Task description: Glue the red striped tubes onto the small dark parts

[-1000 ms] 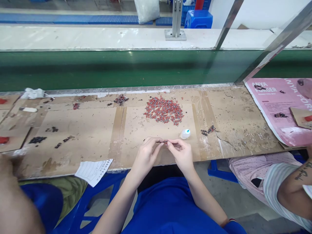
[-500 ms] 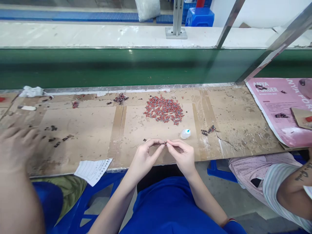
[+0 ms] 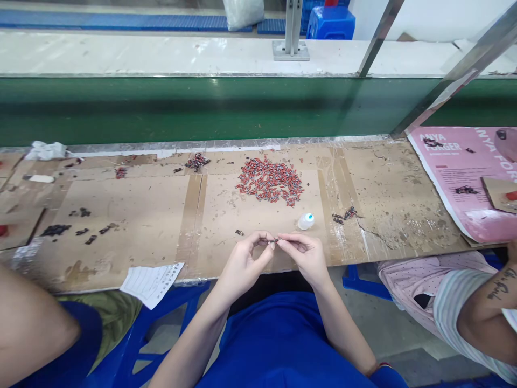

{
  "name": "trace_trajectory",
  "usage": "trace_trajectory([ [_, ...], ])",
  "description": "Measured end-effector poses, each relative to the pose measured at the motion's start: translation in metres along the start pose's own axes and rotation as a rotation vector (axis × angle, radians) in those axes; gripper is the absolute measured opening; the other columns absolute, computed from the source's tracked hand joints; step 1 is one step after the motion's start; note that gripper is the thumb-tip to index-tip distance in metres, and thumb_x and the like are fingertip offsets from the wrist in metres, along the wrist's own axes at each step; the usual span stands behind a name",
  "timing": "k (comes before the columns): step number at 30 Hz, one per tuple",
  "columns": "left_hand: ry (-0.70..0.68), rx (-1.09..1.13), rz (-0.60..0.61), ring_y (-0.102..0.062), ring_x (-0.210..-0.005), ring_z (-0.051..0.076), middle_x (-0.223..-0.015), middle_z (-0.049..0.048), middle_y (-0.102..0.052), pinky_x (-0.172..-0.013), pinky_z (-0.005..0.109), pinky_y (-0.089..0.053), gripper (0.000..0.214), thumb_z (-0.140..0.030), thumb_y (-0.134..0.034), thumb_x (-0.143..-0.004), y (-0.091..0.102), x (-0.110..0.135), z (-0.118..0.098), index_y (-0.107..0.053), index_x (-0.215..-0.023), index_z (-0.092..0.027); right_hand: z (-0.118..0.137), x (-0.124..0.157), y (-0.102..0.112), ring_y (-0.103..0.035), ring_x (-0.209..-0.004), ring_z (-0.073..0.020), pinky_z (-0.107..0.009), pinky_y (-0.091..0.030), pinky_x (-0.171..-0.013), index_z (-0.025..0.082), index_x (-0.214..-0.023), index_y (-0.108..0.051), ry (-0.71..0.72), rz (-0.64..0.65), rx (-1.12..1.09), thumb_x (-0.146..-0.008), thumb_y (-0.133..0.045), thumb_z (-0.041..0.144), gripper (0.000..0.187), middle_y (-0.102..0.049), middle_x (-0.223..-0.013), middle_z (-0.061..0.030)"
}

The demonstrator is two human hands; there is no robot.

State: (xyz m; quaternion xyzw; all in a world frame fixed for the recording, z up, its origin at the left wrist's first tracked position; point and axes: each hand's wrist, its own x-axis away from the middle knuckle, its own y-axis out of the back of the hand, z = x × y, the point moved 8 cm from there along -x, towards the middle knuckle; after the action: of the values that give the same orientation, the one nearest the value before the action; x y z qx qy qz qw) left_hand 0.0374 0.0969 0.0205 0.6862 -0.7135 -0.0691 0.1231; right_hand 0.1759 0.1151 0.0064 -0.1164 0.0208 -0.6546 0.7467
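Observation:
Above the table's near edge, my left hand [image 3: 251, 260] and my right hand [image 3: 306, 257] meet fingertip to fingertip. Both pinch a small dark part [image 3: 276, 241] with a reddish tint; its exact kind is too small to make out. Beyond them lies a wide pile of small red and grey parts [image 3: 269, 182] on the cardboard [image 3: 226, 253]. A small white translucent bottle with a blue tip [image 3: 306, 221] lies just past my right hand. One loose dark part [image 3: 239, 233] rests close to my left hand.
Small dark clusters lie at the right [image 3: 344, 215], back [image 3: 197, 161] and left [image 3: 56, 230]. A paper slip [image 3: 152, 284] overhangs the front edge. Co-workers sit on both sides, one arm [image 3: 32, 328] at the left. A pink printed sheet [image 3: 456, 183] covers the right end.
The left co-worker's hand has pulled back off the table, uncovering a dark cluster there. My hands stay together at the small part, with the fingers slightly shifted.

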Motion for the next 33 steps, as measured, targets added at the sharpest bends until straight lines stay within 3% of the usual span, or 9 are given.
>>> trace_trajectory([
  [4, -0.042, 0.061, 0.038, -0.067, -0.089, 0.018, -0.090, 0.0058, -0.071, -0.086, 0.033, -0.053, 0.014, -0.030, -0.056, -0.086, -0.024, -0.001, -0.005, -0.062, -0.091, -0.018, 0.016, 0.015, 0.019, -0.072, -0.079, -0.0224, -0.036, -0.061, -0.074, 0.025, -0.085, -0.079, 0.134, -0.119, 0.200, -0.078, -0.071, 0.031, 0.012, -0.077, -0.086, -0.0058],
  [7, -0.117, 0.011, 0.004, -0.066, -0.103, 0.021, -0.109, 0.0092, -0.070, -0.093, 0.037, -0.052, 0.033, -0.033, -0.062, -0.084, -0.025, 0.000, -0.013, -0.056, -0.113, -0.019, 0.023, 0.023, 0.055, -0.072, -0.082, -0.0236, -0.039, -0.060, -0.076, 0.024, -0.088, -0.078, 0.210, -0.263, 0.354, -0.081, -0.069, 0.030, 0.013, -0.076, -0.089, -0.0074],
  [9, -0.169, -0.127, -0.131, -0.062, -0.111, 0.023, -0.119, 0.0106, -0.067, -0.095, 0.040, -0.050, 0.042, -0.034, -0.064, -0.084, -0.003, 0.001, -0.014, -0.052, -0.122, -0.020, 0.028, 0.025, 0.092, -0.071, -0.082, -0.0243, -0.042, -0.059, -0.080, 0.021, -0.088, -0.076, 0.236, -0.452, 0.451, -0.081, -0.068, 0.033, 0.017, -0.076, -0.090, -0.0086],
  [13, -0.265, -0.499, -0.375, -0.062, -0.104, 0.025, -0.105, 0.0081, -0.070, -0.091, 0.044, -0.050, 0.018, -0.029, -0.057, -0.088, 0.056, 0.002, -0.004, -0.063, -0.103, -0.022, 0.043, 0.019, 0.135, -0.068, -0.098, -0.0276, -0.050, -0.053, -0.092, 0.017, -0.104, -0.073, 0.343, -0.634, 0.761, -0.084, -0.062, 0.040, 0.032, -0.072, -0.109, -0.0141],
  [17, -0.390, -0.675, -0.173, -0.063, -0.094, 0.024, -0.096, 0.0061, -0.072, -0.086, 0.042, -0.051, 0.026, -0.014, -0.044, -0.089, 0.063, -0.007, 0.022, -0.068, -0.094, -0.024, 0.047, 0.006, 0.114, -0.055, -0.117, -0.0321, -0.057, -0.044, -0.102, 0.020, -0.115, -0.068, 0.493, -0.504, 1.031, -0.080, -0.067, 0.045, 0.044, -0.064, -0.123, -0.0155],
  [22, -0.411, -0.758, -0.034, -0.062, -0.087, 0.021, -0.093, 0.0076, -0.070, -0.080, 0.037, -0.053, 0.046, 0.000, -0.036, -0.081, 0.050, -0.014, 0.043, -0.071, -0.099, -0.023, 0.020, -0.011, 0.068, -0.051, -0.118, -0.0318, -0.057, -0.042, -0.103, 0.023, -0.109, -0.065, 0.456, -0.185, 0.963, -0.081, -0.067, 0.046, 0.036, -0.069, -0.112, -0.0122],
  [27, -0.394, -0.561, -0.006, -0.064, -0.087, 0.018, -0.091, 0.0058, -0.065, -0.078, 0.030, -0.053, 0.035, -0.008, -0.042, -0.087, 0.037, -0.014, 0.029, -0.073, -0.094, -0.023, 0.001, -0.022, 0.065, -0.059, -0.115, -0.0281, -0.051, -0.045, -0.100, 0.022, -0.098, -0.056, 0.279, -0.169, 0.591, -0.078, -0.069, 0.043, 0.032, -0.068, -0.115, -0.0129],
  [30, -0.329, -0.406, -0.025, -0.065, -0.078, 0.016, -0.086, 0.0038, -0.067, -0.073, 0.027, -0.053, 0.018, -0.021, -0.053, -0.090, 0.025, -0.016, 0.026, -0.071, -0.089, -0.022, -0.008, -0.022, 0.067, -0.067, -0.089, -0.0228, -0.041, -0.053, -0.084, 0.024, -0.091, -0.053, 0.169, -0.209, 0.289, -0.068, -0.076, 0.044, 0.039, -0.070, -0.095, -0.0063],
  [33, -0.262, -0.379, -0.106, -0.063, -0.070, 0.016, -0.083, 0.0035, -0.069, -0.069, 0.029, -0.052, 0.014, -0.026, -0.058, -0.089, 0.018, -0.017, 0.031, -0.070, -0.087, -0.020, -0.008, -0.019, 0.068, -0.060, -0.064, -0.0157, -0.030, -0.050, -0.061, 0.024, -0.088, -0.056, 0.157, -0.288, 0.039, -0.062, -0.077, 0.045, 0.039, -0.066, -0.077, 0.0001],
])
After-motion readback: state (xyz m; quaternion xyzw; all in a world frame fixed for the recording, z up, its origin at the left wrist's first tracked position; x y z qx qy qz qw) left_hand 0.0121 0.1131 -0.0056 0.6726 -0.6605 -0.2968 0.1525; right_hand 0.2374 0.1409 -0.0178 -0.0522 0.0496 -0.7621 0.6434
